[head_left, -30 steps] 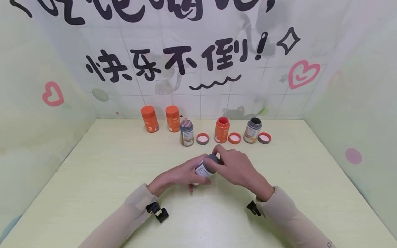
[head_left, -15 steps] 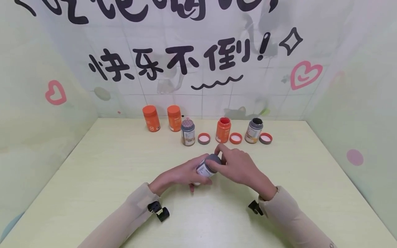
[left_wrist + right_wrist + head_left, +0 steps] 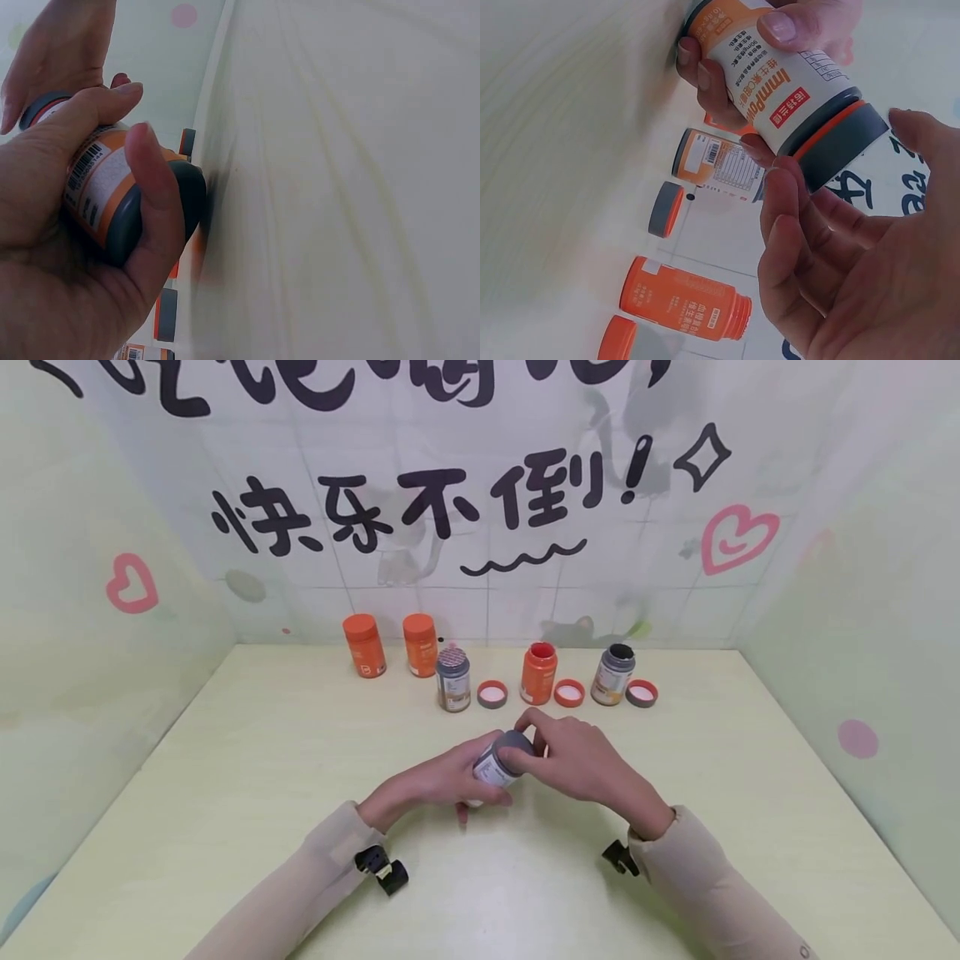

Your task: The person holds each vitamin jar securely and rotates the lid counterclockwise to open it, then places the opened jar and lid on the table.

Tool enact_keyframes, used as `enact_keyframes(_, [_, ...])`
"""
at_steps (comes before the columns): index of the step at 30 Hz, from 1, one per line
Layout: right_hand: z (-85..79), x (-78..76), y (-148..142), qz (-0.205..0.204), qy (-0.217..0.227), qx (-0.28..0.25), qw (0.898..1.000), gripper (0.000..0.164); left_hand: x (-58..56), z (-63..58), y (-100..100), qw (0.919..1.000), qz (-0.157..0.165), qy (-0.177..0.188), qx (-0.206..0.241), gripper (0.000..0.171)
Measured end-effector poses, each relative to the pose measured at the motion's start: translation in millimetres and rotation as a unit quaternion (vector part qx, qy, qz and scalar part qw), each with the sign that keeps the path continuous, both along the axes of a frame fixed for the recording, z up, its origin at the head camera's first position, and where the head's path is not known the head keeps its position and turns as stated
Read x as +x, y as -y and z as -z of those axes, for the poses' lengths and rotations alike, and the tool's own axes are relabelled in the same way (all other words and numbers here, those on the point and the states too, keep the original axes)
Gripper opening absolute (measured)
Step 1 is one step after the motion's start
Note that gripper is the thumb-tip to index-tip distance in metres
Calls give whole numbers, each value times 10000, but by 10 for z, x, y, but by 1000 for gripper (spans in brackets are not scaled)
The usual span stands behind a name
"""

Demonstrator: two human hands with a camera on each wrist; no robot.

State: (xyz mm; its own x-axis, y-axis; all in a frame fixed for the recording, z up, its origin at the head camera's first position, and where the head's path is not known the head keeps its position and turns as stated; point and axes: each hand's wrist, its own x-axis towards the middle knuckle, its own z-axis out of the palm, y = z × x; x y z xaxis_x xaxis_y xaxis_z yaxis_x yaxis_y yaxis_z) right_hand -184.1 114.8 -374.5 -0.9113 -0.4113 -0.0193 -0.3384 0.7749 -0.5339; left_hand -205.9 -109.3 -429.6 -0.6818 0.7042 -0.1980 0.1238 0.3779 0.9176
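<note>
My left hand grips a grey supplement bottle with a white and orange label, its fingers and thumb round the body. The bottle tilts, its capped end up and to the right, a little above the table. On that end sits a dark grey cap with an orange lower band. My right hand pinches the cap, thumb on one side and fingers on the other. In the left wrist view, the bottle's dark base shows between the left fingers.
Along the back stand two capped orange bottles, a grey bottle with a patterned seal, an uncapped orange bottle and an uncapped grey bottle. Removed caps lie upturned beside the last three. Walls enclose the table.
The left hand keeps the bottle in the same place. The right fingers and thumb have shifted only slightly on the cap, and the head view has moved a little.
</note>
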Motion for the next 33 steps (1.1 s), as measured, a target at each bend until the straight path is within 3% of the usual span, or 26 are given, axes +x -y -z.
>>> enact_keyframes(16, [11, -10, -1, -139, 126, 53, 9998, 47, 2, 3, 3, 9999, 42, -93, 64, 65])
enact_keyframes(33, [29, -1, -6, -408, 163, 4, 9990, 40, 4, 2, 0, 9999, 98, -97, 44, 60])
